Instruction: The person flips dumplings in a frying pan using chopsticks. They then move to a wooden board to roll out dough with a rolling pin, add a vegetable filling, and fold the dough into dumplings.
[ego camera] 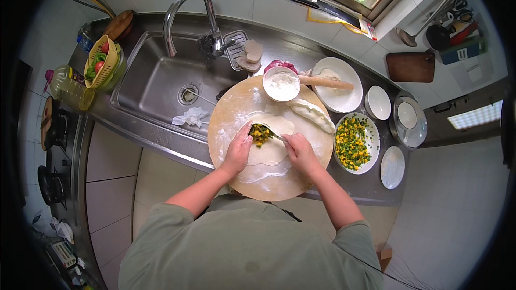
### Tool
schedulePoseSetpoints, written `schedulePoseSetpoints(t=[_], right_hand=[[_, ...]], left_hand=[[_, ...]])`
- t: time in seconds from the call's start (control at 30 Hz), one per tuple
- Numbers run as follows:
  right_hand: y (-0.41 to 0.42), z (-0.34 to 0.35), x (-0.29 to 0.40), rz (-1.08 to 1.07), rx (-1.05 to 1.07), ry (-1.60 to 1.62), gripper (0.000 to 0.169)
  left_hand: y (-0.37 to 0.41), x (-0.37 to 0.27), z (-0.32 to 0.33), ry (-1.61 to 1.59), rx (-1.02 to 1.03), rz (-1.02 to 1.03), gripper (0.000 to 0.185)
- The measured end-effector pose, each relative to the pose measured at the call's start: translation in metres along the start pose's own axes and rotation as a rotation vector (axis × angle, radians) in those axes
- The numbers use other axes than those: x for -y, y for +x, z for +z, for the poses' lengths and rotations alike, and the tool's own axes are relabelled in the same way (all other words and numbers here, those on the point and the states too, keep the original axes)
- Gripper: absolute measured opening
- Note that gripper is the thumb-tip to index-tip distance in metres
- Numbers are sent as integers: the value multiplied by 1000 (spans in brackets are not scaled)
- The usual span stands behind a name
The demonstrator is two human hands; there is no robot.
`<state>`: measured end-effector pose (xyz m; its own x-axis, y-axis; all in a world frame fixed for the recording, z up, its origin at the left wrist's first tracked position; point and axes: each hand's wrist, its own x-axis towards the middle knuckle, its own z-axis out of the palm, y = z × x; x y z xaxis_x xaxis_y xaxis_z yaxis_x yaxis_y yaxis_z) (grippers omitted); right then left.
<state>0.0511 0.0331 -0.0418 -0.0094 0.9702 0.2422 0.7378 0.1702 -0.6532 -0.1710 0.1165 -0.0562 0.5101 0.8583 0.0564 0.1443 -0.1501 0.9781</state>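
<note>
A flattened sheet of dough lies on a round, floured wooden board. Chopped green and yellow filling sits on the dough's upper left part. My right hand grips the handle of a metal spoon, which reaches left toward the filling. On the filling's left side, my left hand rests with its fingers together and extended along the dough's edge; whether it pinches the dough I cannot tell. A filled, folded dough piece lies at the board's upper right. More filling is in a white bowl to the right.
A white bowl of flour and a wooden rolling pin lie at the board's top, the pin reaching over a white plate. The steel sink is on the left. A knife lies on the window sill.
</note>
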Motion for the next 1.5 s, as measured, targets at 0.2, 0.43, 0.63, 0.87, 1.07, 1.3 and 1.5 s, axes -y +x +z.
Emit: schedulePoseSetpoints(t=[0.2, 0.43, 0.63, 0.87, 1.07, 1.3, 1.5], right_hand=[[-2, -5, 2, -177, -14, -152, 40], [-7, -15, 6, -181, -38, -175, 38], [-20, -31, 4, -38, -143, -28, 34], [-79, -75, -17, 382, -339, 179, 24], [-173, -137, -74, 821, -649, -45, 26], [-188, -156, -82, 808, -365, -710, 18], [-165, -130, -75, 903, -415, -347, 26]], left_hand=[[1, 5, -2, -32, 2, -9, 44], [4, 9, -1, -88, 10, -4, 40], [17, 10, -7, 98, -10, 118, 36], [26, 31, -1, 63, 29, 110, 33], [26, 18, 5, 67, 130, 159, 31], [28, 10, 3, 156, 201, 314, 31], [34, 22, 1, 48, 160, 222, 32]])
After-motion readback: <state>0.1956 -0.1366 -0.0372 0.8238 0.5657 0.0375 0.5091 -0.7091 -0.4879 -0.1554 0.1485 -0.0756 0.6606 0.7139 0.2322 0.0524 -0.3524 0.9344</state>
